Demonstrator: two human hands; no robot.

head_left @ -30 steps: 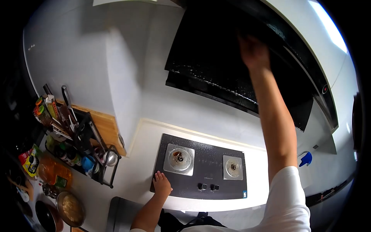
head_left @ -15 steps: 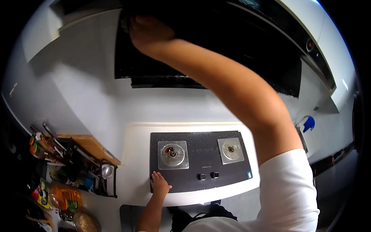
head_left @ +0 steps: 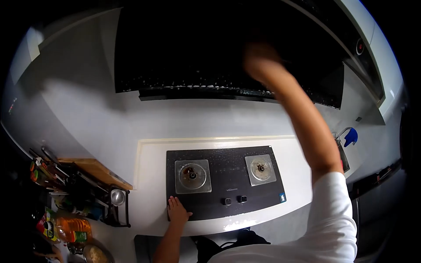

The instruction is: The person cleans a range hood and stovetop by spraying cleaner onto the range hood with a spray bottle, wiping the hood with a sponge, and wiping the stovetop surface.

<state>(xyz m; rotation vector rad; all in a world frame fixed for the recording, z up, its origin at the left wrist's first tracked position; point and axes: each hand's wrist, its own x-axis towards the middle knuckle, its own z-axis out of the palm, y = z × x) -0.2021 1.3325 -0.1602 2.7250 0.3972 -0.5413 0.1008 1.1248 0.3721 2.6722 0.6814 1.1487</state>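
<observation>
My right hand [head_left: 262,61] is raised against the black range hood [head_left: 184,52]. Its fingers are lost in shadow and motion blur, so whatever they hold cannot be made out. White foam or droplets dot the hood's lower edge. Below, my left hand [head_left: 178,211] lies flat with fingers apart on the front left corner of the black gas cooktop [head_left: 230,175], holding nothing. Wet drops show on the cooktop's glass. Two burners, the left burner [head_left: 193,175] and the right burner [head_left: 261,169], are without pot supports. Two knobs [head_left: 234,200] sit near its front.
On the left stand a dark rack [head_left: 118,210] with utensils, a wooden board [head_left: 94,171], an oil bottle [head_left: 73,230] and a bowl [head_left: 95,253]. White countertop [head_left: 151,210] surrounds the cooktop. To the right are a faucet and a blue item [head_left: 350,137].
My right hand has swept from the hood's left end rightward towards its middle. White foam now shows along the hood's lower edge. My left hand stays on the cooktop corner.
</observation>
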